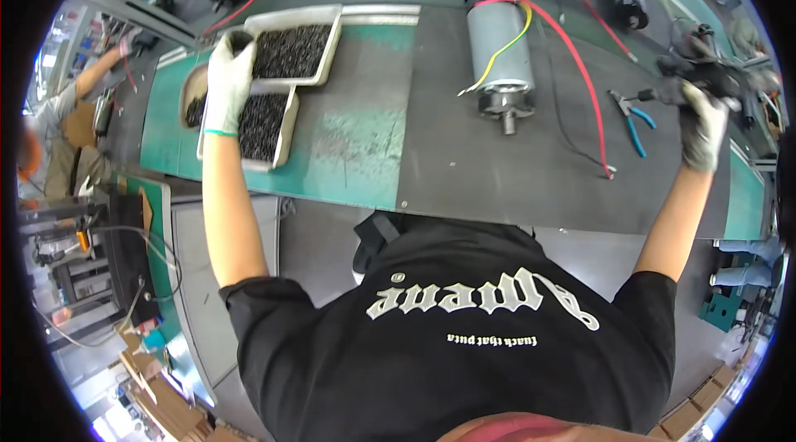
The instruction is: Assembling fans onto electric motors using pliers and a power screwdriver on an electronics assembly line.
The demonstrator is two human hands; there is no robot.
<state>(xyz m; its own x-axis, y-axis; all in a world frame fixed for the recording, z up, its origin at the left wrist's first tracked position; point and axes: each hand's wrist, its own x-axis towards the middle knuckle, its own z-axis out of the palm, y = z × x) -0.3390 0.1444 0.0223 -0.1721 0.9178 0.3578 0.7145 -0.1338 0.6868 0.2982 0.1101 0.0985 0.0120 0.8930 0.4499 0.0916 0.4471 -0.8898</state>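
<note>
Pointing its tip (647, 95) left, the black tool (711, 75) sits crosswise.

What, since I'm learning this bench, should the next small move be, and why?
Perhaps pinch a few small black parts with the left hand: it is at the pale trays holding them, while the right hand is at a blurred black tool and the grey motor sits untouched between.

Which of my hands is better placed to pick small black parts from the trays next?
Probably your left hand: it is right at the white trays of small black parts. Your right hand is away on the other side, apparently gripping a blurred dark tool.
</note>
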